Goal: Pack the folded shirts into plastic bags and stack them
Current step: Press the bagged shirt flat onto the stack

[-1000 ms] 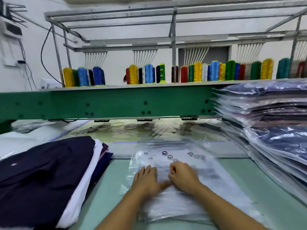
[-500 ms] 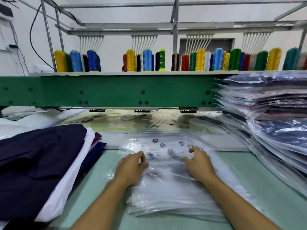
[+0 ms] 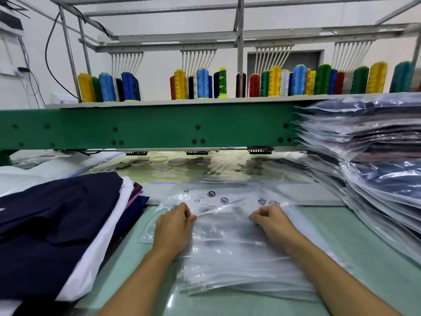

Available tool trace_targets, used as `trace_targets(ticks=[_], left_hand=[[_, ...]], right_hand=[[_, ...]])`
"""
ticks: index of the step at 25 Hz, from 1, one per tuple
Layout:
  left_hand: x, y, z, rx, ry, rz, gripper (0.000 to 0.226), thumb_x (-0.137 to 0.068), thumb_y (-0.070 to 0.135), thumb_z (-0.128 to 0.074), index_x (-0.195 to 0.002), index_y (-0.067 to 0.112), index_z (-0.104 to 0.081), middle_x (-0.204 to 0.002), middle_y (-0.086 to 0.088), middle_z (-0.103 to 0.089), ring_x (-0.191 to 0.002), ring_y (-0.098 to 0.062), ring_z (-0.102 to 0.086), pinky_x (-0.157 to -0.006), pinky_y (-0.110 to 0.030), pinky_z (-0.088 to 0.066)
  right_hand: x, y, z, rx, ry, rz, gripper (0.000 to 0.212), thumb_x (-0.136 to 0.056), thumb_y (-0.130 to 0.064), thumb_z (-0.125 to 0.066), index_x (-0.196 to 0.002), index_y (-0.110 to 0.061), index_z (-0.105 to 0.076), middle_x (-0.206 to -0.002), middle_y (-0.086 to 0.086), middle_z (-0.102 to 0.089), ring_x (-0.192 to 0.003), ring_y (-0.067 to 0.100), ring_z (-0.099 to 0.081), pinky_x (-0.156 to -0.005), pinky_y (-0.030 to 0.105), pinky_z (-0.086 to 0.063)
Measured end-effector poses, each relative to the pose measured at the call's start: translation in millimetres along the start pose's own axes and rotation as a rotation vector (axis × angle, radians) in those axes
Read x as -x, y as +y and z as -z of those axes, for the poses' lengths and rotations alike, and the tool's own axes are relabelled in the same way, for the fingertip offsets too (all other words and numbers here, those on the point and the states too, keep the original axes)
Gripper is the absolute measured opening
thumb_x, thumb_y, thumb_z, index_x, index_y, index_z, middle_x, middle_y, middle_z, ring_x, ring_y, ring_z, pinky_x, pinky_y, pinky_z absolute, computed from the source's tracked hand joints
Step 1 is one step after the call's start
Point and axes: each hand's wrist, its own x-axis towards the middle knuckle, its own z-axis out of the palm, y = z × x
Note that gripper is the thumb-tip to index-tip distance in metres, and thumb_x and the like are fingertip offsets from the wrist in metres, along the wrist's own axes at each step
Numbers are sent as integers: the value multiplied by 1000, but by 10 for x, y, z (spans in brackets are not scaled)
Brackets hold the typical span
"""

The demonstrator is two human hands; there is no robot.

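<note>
Pile of clear printed plastic bags (image 3: pixel 227 258), centre of pale green desk (image 3: pixel 127 265). Fingers of left hand (image 3: pixel 173 229) and right hand (image 3: pixel 271 224) pinch its top film. Best separate one bag only; folded navy shirts (image 3: pixel 57 224) lie left.

Single wide-angle camera here, worn on the person's head. It sits over the near edge of the pale green table (image 3: pixel 364 254) and faces forward and a bit down toward the far edge. Both forearms come in from the bottom of the frame, so the left hand (image 3: pixel 173 226) and right hand (image 3: pixel 273 222) on the clear plastic bags (image 3: pixel 237 263) are the closest stuff, dead centre. Folded shirts (image 3: pixel 57 224) fill the near left corner and bagged shirts (image 3: pixel 376 169) crowd the right edge. Past the far edge the view meets the embroidery machine's green beam (image 3: pixel 159 131) square on. Thread cones (image 3: pixel 201 83) sit above it, metal rack (image 3: pixel 239 5) runs along the top. The rack's posts on the left lean.
</note>
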Motion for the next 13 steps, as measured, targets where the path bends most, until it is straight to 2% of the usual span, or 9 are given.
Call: trace_targets(ticks=[3,5,7,9,13], left_hand=[[31,185,47,50,-55,-176,15,-94,37,-67,-89,33,-53,-96,17,-59,-98,-14,-58,-85,-35,-44],[108,434,44,169,-147,-382,18,-92,45,-68,-100,33,-57,-110,18,-62,-107,-7,-58,-94,-31,-47],[202,696,-25,167,-181,-562,30,-90,56,-64,-110,35,-58,-117,20,-62,-109,-4,-59,-92,-29,-48],[270,875,-107,96,-117,-673,31,-91,59,-57,-113,37,-59,-118,20,-62,-103,-6,-61,-82,-31,-52],[297,902,-187,105,0,-643,14,-99,41,-59,-103,29,-65,-102,11,-70,-86,-18,-65,-71,-39,-52]], right_hand=[[43,-90,-27,-157,79,-26,8,-90,-5,-61,-87,-8,-66,-52,0,-61,-43,10,-53,-43,21,-38],[66,-150,-67,-265,132,-67,8,-90,-6,-59,-96,-11,-61,-56,2,-60,-43,11,-50,-40,20,-34],[86,-196,-98,-362,130,-122,16,-90,-8,-58,-104,-16,-56,-63,5,-61,-51,13,-52,-44,22,-36],[118,-236,-126,-426,87,-168,20,-90,-9,-56,-107,-19,-52,-64,3,-62,-53,14,-54,-50,25,-39],[143,-281,-176,-438,30,-207,18,-94,-11,-51,-112,-12,-50,-64,6,-57,-42,14,-45,-41,23,-32]])
